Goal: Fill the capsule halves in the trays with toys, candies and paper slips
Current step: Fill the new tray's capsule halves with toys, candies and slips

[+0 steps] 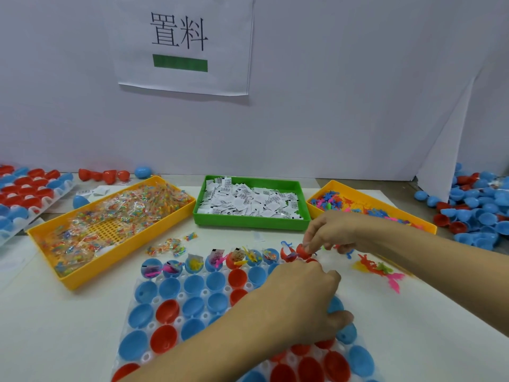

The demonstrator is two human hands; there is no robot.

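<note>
Capsule halves (168, 288), blue and red, are sitting open in a white tray (150, 357) lying on the tabletop (55, 326) in front of the green bin of paper slips (249, 201). The far row nearest that bin is holding toys and slips. The right hand (330, 232) is pinching a small red piece at the row's right end. The left hand (305, 296) is resting curled over the tray; whether it is holding anything cannot be told
</note>
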